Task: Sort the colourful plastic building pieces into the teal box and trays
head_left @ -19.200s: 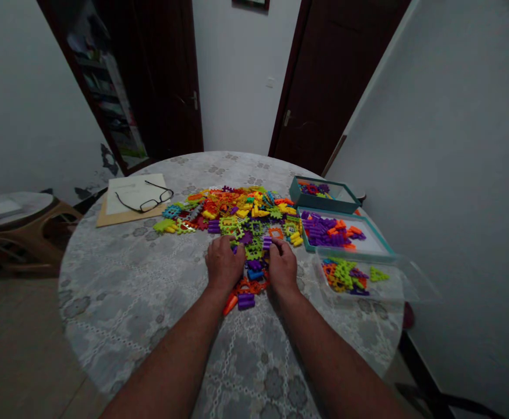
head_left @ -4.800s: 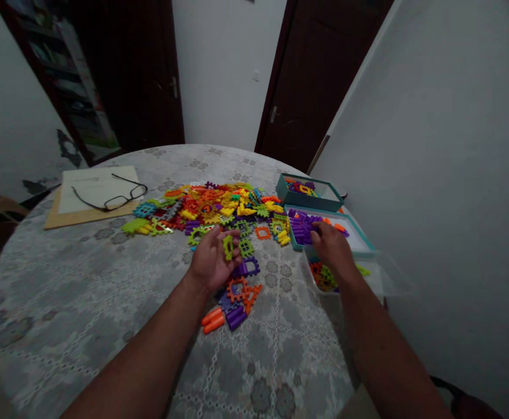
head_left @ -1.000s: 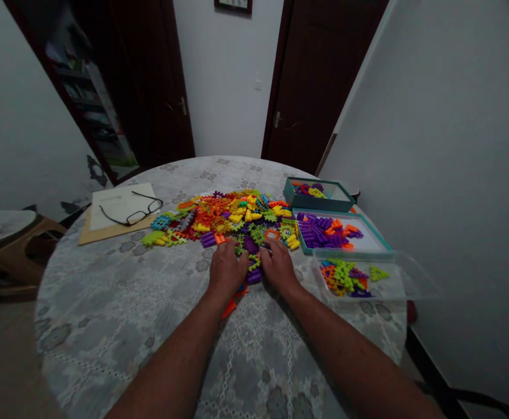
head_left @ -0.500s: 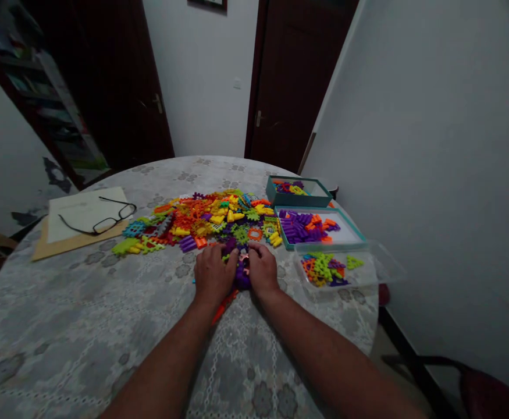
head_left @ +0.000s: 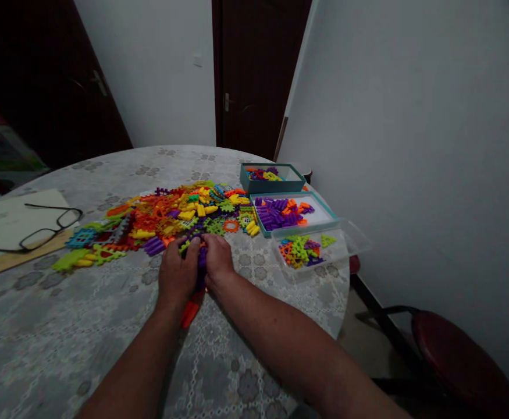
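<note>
Between my two hands is a cluster of joined plastic building pieces [head_left: 202, 262], mostly purple with some lime green. My left hand [head_left: 178, 269] is closed on its left side, thumb along the top. From the right, my right hand [head_left: 217, 257] wraps round the same cluster, its fingers curled over it. An orange piece [head_left: 189, 313] sticks out below, toward me; whether it is joined to the cluster I cannot tell. Much of the cluster is hidden by my fingers. Just beyond my hands lies a heap of colourful building pieces [head_left: 158, 212].
Right of the heap are a teal box [head_left: 271, 185], a shallow teal-edged tray [head_left: 324, 215] with purple and orange pieces, and a clear plastic container [head_left: 289, 276]. At left, eyeglasses [head_left: 47, 235] lie on paper [head_left: 1, 218]. A dark red chair [head_left: 459, 355] stands beside the round table [head_left: 88, 343].
The view has turned to the right, so everything sits further left and more of the chair shows. My right hand has closed further over the cluster; both hands keep hold of it.
</note>
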Tool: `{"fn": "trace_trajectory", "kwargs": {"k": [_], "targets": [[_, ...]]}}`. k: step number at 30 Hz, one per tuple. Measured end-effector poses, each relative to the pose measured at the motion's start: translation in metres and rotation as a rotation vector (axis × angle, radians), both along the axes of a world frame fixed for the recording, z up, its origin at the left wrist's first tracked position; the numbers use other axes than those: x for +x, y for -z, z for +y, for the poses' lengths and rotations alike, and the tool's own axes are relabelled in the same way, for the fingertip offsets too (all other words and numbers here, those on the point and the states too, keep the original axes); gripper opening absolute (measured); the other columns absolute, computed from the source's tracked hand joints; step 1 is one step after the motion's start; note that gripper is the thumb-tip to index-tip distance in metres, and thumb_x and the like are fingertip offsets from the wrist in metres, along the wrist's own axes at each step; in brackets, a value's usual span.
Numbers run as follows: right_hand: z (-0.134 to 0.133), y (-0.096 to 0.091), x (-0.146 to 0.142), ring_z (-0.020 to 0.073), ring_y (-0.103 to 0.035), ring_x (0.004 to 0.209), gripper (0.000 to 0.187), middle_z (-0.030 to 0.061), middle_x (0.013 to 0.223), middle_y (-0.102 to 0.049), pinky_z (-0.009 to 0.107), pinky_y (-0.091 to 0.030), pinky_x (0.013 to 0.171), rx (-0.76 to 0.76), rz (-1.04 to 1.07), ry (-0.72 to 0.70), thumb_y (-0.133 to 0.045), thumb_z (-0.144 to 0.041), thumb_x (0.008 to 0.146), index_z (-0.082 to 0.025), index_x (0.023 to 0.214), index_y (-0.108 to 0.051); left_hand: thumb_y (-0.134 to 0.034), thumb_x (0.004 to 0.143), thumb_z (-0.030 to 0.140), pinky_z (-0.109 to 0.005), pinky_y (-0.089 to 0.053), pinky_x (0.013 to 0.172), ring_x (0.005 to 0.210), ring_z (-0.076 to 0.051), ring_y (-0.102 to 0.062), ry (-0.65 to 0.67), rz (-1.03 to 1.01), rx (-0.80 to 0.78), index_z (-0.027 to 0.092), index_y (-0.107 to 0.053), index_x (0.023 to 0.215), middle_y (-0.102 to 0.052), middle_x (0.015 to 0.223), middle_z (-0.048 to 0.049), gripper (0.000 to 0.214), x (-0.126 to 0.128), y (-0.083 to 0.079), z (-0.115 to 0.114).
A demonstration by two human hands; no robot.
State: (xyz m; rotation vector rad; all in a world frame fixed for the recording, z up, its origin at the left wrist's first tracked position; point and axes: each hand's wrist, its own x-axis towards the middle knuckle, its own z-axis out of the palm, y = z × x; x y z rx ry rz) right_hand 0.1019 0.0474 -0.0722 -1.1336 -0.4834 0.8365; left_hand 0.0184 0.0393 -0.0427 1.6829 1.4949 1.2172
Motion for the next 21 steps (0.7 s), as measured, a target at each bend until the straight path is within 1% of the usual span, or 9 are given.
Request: {"fn": "trace_trajectory", "kwargs": {"k": [2, 4, 8, 10, 14, 16, 18, 21], "targets": [[0.001, -0.009, -0.002, 0.0171, -0.064, 0.074, 0.017, -0.0005, 0.078, -0.070, 0.025, -0.051, 0.066, -0.035, 0.076, 0.006, -0.063, -0.035, 0.078, -0.021, 0.081, -0.072, -0.066, 0.088, 0.060, -0.052, -0.047, 0.103, 0.111, -0.036, -0.065, -0.052, -0.054, -0.047, 0.022, -0.067, 0.109, -0.071, 0.113, -0.0134, 0.043, 0.001, -0.005, 0.000], [-0.001, -0.016, -0.003, 0.0168, -0.064, 0.076, 0.017, -0.0011, 0.080, -0.070, 0.025, -0.051, 0.069, -0.040, 0.083, -0.001, -0.064, -0.036, 0.079, -0.021, 0.083, -0.072, -0.068, 0.086, 0.061, -0.051, -0.047, 0.103, 0.109, -0.035, -0.065, -0.090, -0.091, -0.067, 0.022, -0.067, 0.111, -0.071, 0.113, -0.0126, 0.047, 0.001, -0.009, -0.002], [-0.008, -0.027, -0.001, 0.0170, -0.064, 0.080, 0.018, -0.0023, 0.081, -0.069, 0.026, -0.052, 0.075, -0.015, -0.060, 0.000, -0.063, -0.039, 0.085, -0.022, 0.084, -0.070, -0.073, 0.083, 0.059, -0.046, -0.047, 0.105, 0.109, -0.031, -0.065, -0.128, -0.201, -0.059, 0.020, -0.069, 0.115, -0.071, 0.112, -0.0097, 0.051, 0.004, -0.016, -0.007], [-0.012, -0.032, 0.001, 0.0177, -0.065, 0.084, 0.019, -0.0018, 0.084, -0.071, 0.027, -0.053, 0.080, 0.001, -0.136, 0.002, -0.062, -0.039, 0.088, -0.023, 0.088, -0.071, -0.075, 0.082, 0.057, -0.042, -0.050, 0.101, 0.105, -0.028, -0.067, -0.128, -0.310, -0.083, 0.020, -0.069, 0.116, -0.071, 0.109, -0.0076, 0.051, 0.008, -0.016, -0.010], [-0.023, -0.037, 0.004, 0.0185, -0.067, 0.094, 0.019, 0.0006, 0.097, -0.074, 0.029, -0.052, 0.090, 0.056, -0.303, 0.018, -0.058, -0.036, 0.093, -0.023, 0.097, -0.071, -0.079, 0.079, 0.050, -0.032, -0.056, 0.082, 0.087, -0.019, -0.069, -0.048, -0.749, -0.195, 0.021, -0.066, 0.120, -0.072, 0.103, -0.0031, 0.053, 0.017, -0.015, -0.013], [-0.027, -0.038, 0.007, 0.0187, -0.067, 0.098, 0.019, 0.0016, 0.101, -0.073, 0.030, -0.051, 0.094, 0.091, -0.406, 0.040, -0.056, -0.034, 0.095, -0.023, 0.099, -0.071, -0.083, 0.076, 0.044, -0.029, -0.056, 0.079, 0.085, -0.017, -0.070, -0.002, -0.903, -0.243, 0.022, -0.064, 0.120, -0.072, 0.102, -0.0022, 0.052, 0.021, -0.014, -0.014], [-0.030, -0.037, 0.009, 0.0188, -0.066, 0.100, 0.019, 0.0021, 0.101, -0.072, 0.030, -0.051, 0.095, 0.109, -0.490, 0.057, -0.054, -0.033, 0.097, -0.023, 0.099, -0.069, -0.084, 0.075, 0.041, -0.028, -0.057, 0.078, 0.085, -0.016, -0.070, 0.044, -0.954, -0.284, 0.022, -0.064, 0.116, -0.073, 0.101, -0.0020, 0.050, 0.023, -0.013, -0.015], [-0.032, -0.036, 0.013, 0.0188, -0.066, 0.100, 0.019, 0.0022, 0.099, -0.071, 0.031, -0.051, 0.095, 0.116, -0.596, 0.071, -0.052, -0.033, 0.098, -0.023, 0.098, -0.068, -0.086, 0.075, 0.041, -0.027, -0.056, 0.076, 0.084, -0.016, -0.070, 0.099, -0.976, -0.339, 0.023, -0.064, 0.112, -0.073, 0.099, -0.0008, 0.047, 0.022, -0.011, -0.016]]}}
